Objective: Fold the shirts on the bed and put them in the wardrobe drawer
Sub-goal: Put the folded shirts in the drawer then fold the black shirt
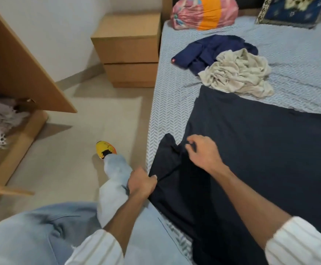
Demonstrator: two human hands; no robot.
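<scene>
Head view: left hand (143,181) grips the dark shirt (251,150) edge, right hand (201,152) pinches its sleeve, likely to fold it inward.

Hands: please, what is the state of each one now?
Left hand: grips the edge of the dark shirt.
Right hand: pinches the same shirt near its sleeve.

a home bedroom: a bed (299,54) with a chevron sheet, a wooden bedside drawer unit (131,52), and an open wardrobe (18,73).
</scene>
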